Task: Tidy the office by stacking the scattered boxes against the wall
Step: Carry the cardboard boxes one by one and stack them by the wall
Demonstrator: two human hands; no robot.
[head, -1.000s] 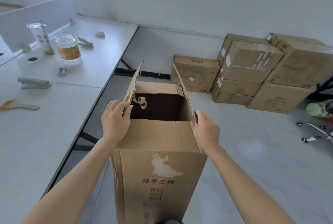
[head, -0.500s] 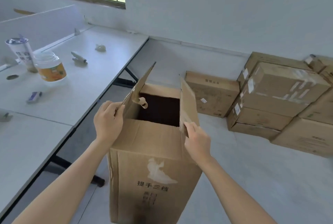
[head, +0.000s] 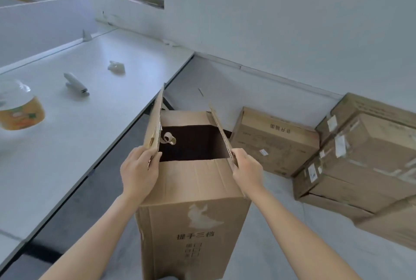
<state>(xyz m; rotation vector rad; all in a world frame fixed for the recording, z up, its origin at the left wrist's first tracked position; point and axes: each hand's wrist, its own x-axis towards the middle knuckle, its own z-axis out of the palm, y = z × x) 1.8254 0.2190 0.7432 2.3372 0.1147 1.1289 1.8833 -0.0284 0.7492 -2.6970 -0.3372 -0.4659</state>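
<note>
Cardboard box (head: 193,212) stands upright, left grip (head: 139,173) and right grip (head: 246,168) pinching its flaps. Wall stack (head: 360,155) waits ahead-right, right grip nearer.

Reaches forward and down with both bare forearms, coming in from the bottom corners and converging toward the middle. Holds the left hand (head: 139,172) back-up with a straight wrist, fingers curled round the near end of the upright left flap (head: 154,126) of the cardboard box (head: 191,189), one digit showing on the flap's inner side. Holds the right hand (head: 246,170) at about the same height, back toward the camera, gripping the near end of the right flap (head: 221,133), fingertips hidden behind the cardboard. Grips with hands well apart, one at each side of the open top, elbows out of view.
</note>
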